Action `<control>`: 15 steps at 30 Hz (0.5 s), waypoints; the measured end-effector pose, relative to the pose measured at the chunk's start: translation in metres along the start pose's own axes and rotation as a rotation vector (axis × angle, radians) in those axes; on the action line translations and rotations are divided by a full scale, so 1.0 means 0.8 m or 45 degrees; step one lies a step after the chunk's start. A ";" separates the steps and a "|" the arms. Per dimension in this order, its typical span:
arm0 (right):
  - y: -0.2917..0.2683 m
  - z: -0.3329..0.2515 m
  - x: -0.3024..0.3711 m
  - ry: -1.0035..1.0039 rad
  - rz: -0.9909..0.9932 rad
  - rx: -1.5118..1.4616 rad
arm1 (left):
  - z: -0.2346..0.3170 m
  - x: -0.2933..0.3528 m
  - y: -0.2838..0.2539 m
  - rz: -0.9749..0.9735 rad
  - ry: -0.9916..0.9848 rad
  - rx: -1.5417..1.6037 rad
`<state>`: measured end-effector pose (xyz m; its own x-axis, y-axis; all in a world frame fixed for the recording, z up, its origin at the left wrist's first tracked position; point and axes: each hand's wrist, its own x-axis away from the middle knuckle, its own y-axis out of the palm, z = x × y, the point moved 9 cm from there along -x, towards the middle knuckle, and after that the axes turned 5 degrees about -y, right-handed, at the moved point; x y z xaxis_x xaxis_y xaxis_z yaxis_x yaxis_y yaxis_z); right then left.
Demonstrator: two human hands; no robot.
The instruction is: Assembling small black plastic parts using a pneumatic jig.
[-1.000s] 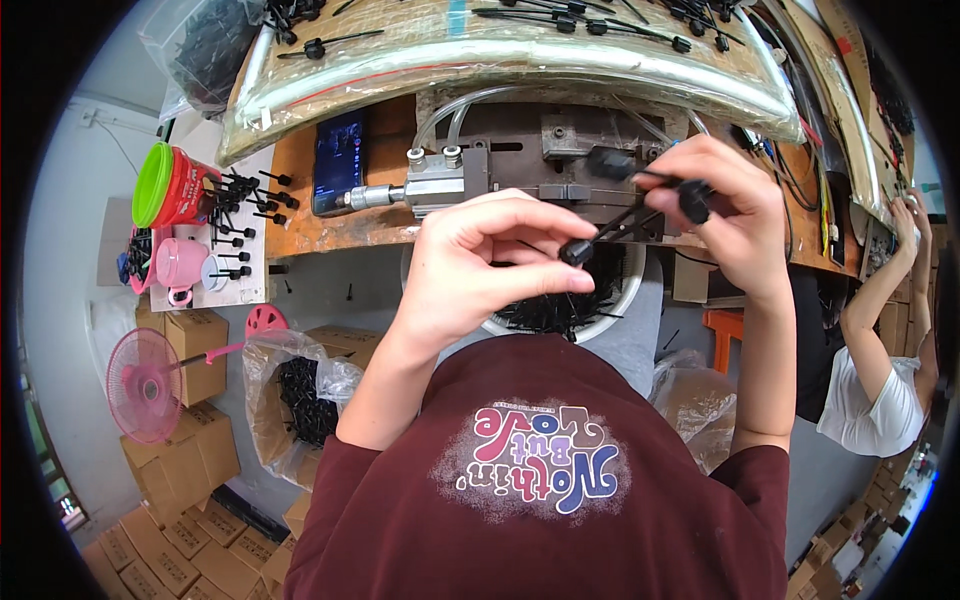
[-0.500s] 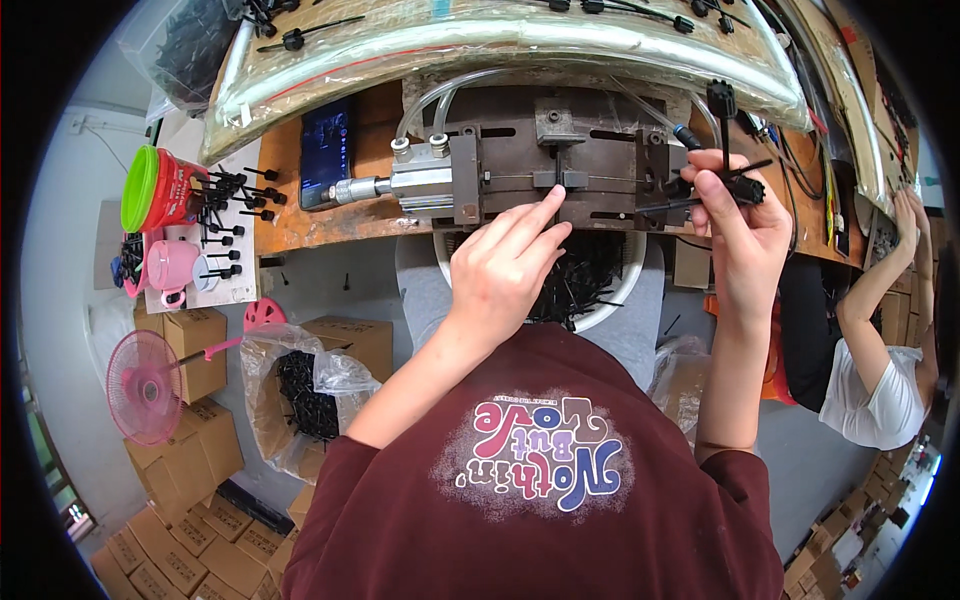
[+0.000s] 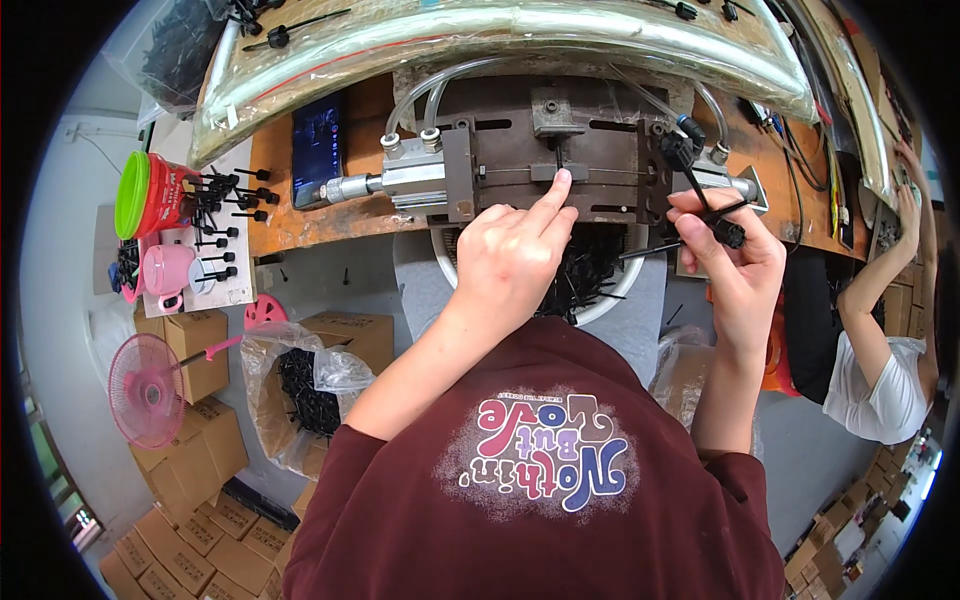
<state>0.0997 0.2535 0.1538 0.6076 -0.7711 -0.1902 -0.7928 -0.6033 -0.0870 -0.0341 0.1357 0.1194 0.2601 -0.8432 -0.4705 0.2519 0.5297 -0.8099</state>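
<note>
My left hand point(image 3: 508, 252) reaches over the front of a dark metal fixture point(image 3: 500, 107). Its index finger is stretched out and the fingertip rests at the small centre block point(image 3: 543, 172), beside a thin black stem point(image 3: 559, 157) standing behind it. Nothing shows in that hand's grip. To the right of the fixture, my right hand point(image 3: 738, 262) is closed, pinching several black plastic stems with ribbed heads point(image 3: 727, 232) that point in different directions. One ribbed head point(image 3: 677, 150) sticks up above the fingers. The fingertip hides part of the centre block.
Air cylinders point(image 3: 413, 180) with clear hoses flank the fixture. A phone point(image 3: 318, 150) lies on the wooden bench. A white tub point(image 3: 625, 285) of black pieces sits below its edge. At left are a red-green bucket point(image 3: 150, 195) and pink fan point(image 3: 147, 390); another person point(image 3: 880, 375) works at right.
My right hand has come down a little, and the black stems in it have tilted left. My left index finger stays at the centre block. The whole view has shifted slightly.
</note>
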 end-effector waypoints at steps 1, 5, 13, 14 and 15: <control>0.001 0.000 0.001 0.007 -0.015 0.023 | 0.000 0.000 0.000 -0.010 -0.015 0.004; 0.000 -0.003 0.004 -0.018 0.013 0.061 | -0.010 0.000 -0.007 -0.004 -0.156 0.336; 0.017 0.002 0.009 0.046 -0.339 0.058 | -0.040 0.037 -0.012 -0.320 -0.860 2.149; 0.023 -0.003 0.008 -0.041 -0.435 0.118 | -0.039 0.035 -0.016 -0.273 -0.899 2.183; 0.031 -0.005 0.010 -0.129 -0.533 0.178 | -0.036 0.029 -0.023 -0.222 -0.939 2.216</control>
<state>0.0853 0.2315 0.1540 0.8751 -0.4386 -0.2045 -0.4828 -0.8202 -0.3070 -0.0599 0.1039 0.1130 0.3040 -0.9373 0.1703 0.7225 0.3433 0.6001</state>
